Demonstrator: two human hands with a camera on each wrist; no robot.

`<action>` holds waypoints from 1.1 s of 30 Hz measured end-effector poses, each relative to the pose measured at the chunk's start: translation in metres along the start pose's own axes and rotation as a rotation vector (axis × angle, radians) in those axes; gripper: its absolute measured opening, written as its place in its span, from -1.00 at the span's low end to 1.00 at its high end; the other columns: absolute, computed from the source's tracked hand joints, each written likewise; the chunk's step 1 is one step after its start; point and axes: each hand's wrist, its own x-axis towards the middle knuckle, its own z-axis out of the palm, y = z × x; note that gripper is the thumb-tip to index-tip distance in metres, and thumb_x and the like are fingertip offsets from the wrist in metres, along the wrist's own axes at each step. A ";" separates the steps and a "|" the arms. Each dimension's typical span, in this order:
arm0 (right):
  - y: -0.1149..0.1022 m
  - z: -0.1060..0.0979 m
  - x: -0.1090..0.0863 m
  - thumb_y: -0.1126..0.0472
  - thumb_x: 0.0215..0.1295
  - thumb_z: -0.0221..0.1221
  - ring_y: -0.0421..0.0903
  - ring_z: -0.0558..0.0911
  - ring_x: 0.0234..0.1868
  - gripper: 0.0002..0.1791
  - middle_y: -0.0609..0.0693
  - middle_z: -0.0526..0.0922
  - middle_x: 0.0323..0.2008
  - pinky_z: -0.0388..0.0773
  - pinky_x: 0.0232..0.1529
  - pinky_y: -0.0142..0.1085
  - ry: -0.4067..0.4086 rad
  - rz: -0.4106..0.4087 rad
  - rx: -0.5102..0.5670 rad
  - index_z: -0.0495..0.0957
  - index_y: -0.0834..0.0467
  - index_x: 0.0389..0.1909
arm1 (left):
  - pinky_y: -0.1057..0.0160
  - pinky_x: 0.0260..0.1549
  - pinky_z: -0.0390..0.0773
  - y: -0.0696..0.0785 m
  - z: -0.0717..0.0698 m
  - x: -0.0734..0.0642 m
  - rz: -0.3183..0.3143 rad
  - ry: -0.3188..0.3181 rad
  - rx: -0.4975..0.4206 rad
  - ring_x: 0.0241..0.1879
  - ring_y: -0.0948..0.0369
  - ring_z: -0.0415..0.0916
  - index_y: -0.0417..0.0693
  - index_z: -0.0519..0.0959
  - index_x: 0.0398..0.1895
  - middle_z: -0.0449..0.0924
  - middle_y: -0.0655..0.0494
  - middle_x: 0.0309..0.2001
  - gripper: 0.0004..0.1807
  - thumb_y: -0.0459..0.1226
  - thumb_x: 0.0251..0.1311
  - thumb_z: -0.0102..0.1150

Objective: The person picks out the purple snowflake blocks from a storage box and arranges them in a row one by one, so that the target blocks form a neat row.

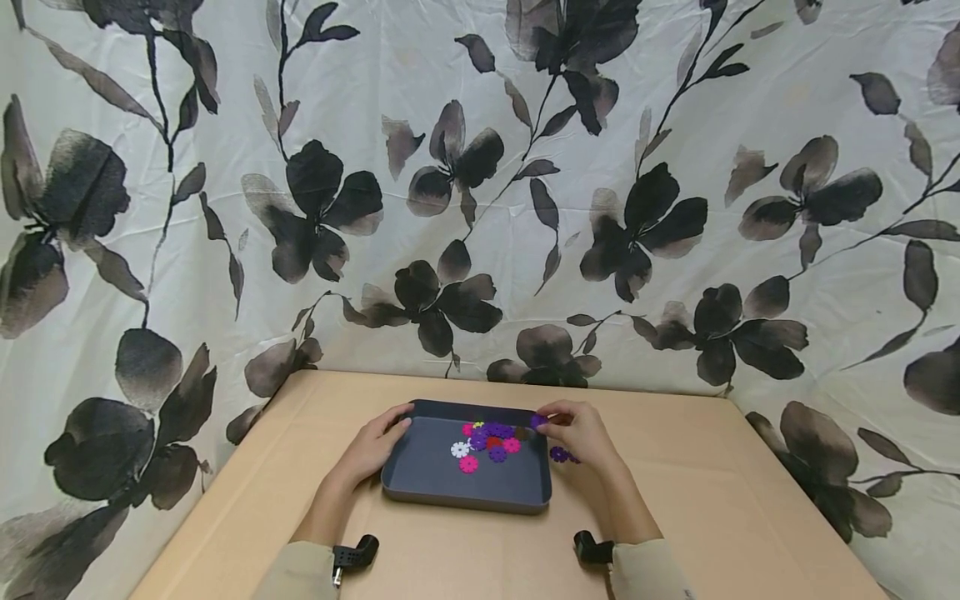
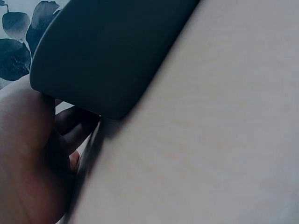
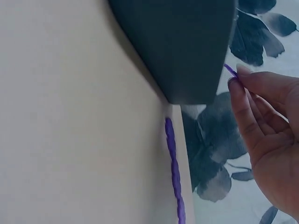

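Note:
A dark grey rectangular tray (image 1: 435, 487) sits on the table with several flower-shaped plastic discs (image 1: 497, 454) in pink, purple, white and red gathered in it. My left hand (image 1: 373, 443) grips the tray's left side, thumb at the rim; the left wrist view has its fingers curled at the tray's outer wall. Between thumb and fingertip, my right hand (image 1: 588, 433) pinches a purple flower-shaped disc (image 3: 229, 70) beside the tray's right rim. Further purple discs (image 1: 558, 454) lie on the table just right of the tray, seen edge-on as a purple row (image 3: 174, 172) in the right wrist view.
The light tan table (image 1: 675, 475) extends around the tray on all sides. Behind it hangs a white cloth (image 1: 540, 250) printed with dark flowers. Each wrist carries a small black camera (image 1: 358, 552) near the sleeve.

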 end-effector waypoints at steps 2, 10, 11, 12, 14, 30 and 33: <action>0.001 -0.005 -0.002 0.35 0.22 0.45 -0.14 0.71 -0.29 -0.74 0.09 0.81 -0.18 0.67 -0.30 -0.42 -0.003 0.017 0.011 0.77 0.19 -0.06 | -0.23 0.56 0.15 0.000 0.000 0.000 0.001 0.001 0.000 0.60 -0.11 0.16 0.21 0.40 0.53 0.32 -0.05 0.56 -0.51 -0.03 0.62 -0.03; 0.009 -0.022 -0.009 0.41 0.25 0.40 -0.10 0.72 -0.24 -0.73 0.15 0.81 -0.15 0.69 -0.24 -0.42 0.008 0.063 0.039 0.75 0.24 -0.02 | -0.24 0.56 0.15 0.000 0.000 -0.001 0.001 -0.004 -0.008 0.60 -0.12 0.15 0.18 0.39 0.54 0.31 -0.05 0.56 -0.49 -0.02 0.62 -0.03; 0.010 -0.024 -0.009 0.41 0.25 0.40 -0.09 0.72 -0.23 -0.73 0.15 0.81 -0.15 0.69 -0.24 -0.42 0.012 0.065 0.042 0.75 0.24 -0.02 | -0.24 0.56 0.15 0.000 0.000 -0.001 0.001 -0.004 -0.010 0.60 -0.12 0.15 0.18 0.39 0.54 0.31 -0.05 0.56 -0.49 -0.02 0.61 -0.03; 0.012 -0.026 -0.010 0.40 0.26 0.40 -0.09 0.72 -0.23 -0.73 0.15 0.81 -0.14 0.69 -0.24 -0.42 0.015 0.068 0.044 0.75 0.24 -0.01 | -0.24 0.56 0.15 0.000 0.000 -0.001 0.001 -0.004 -0.010 0.60 -0.12 0.15 0.18 0.39 0.54 0.31 -0.06 0.56 -0.49 -0.02 0.61 -0.03; 0.016 -0.031 -0.011 0.38 0.26 0.41 -0.08 0.72 -0.22 -0.73 0.16 0.81 -0.14 0.69 -0.24 -0.42 0.022 0.074 0.054 0.74 0.24 -0.01 | -0.24 0.56 0.15 0.000 0.000 -0.001 0.003 -0.004 -0.010 0.60 -0.12 0.15 0.18 0.38 0.54 0.31 -0.06 0.56 -0.49 -0.01 0.61 -0.03; 0.047 -0.071 -0.026 0.43 0.25 0.39 -0.11 0.70 -0.20 -0.68 0.25 0.78 -0.10 0.65 -0.17 -0.44 0.026 0.126 0.037 0.72 0.33 0.03 | -0.25 0.56 0.13 0.000 0.000 -0.001 0.004 -0.010 -0.019 0.61 -0.13 0.13 0.19 0.37 0.54 0.30 -0.05 0.57 -0.51 -0.06 0.63 -0.05; 0.050 -0.075 -0.030 0.41 0.24 0.40 -0.10 0.69 -0.20 -0.69 0.25 0.78 -0.11 0.64 -0.15 -0.43 0.019 0.152 0.037 0.72 0.33 0.02 | -0.25 0.56 0.13 -0.001 0.000 -0.001 0.005 -0.011 -0.019 0.61 -0.13 0.13 0.18 0.37 0.55 0.30 -0.05 0.57 -0.50 -0.05 0.63 -0.05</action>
